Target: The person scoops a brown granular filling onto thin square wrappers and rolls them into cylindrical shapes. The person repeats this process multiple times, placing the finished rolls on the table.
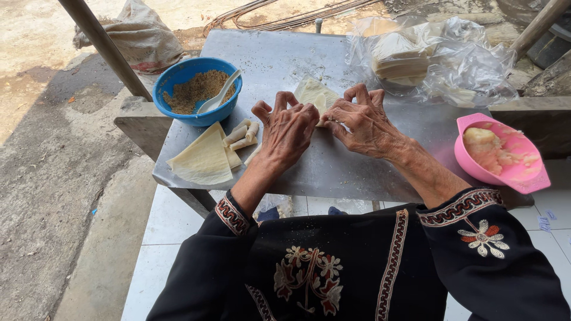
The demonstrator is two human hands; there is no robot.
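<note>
Sleeves: black cloth with embroidered red and white bands, at the near edge of the metal table (333,172).
Left hand (288,131): fingers curled down, tips pressing the near side of the wrapper (314,94).
Right hand (364,122): fingers bent, pinching the wrapper's right edge.
Wrapper: thin, pale, triangular sheet, flat at the table's middle, mostly beyond the fingertips.
Wrapper stack (203,159): pale triangles near the left edge, small finished rolls (242,135) just beside.
Pink bowl (502,154): plastic, right edge, holding pale paste.
Blue bowl (197,90): far-left corner, brown crumbly filling, white spoon (219,95).
Plastic bag (431,59): clear, crinkled, far-right corner, more sheets inside.
</note>
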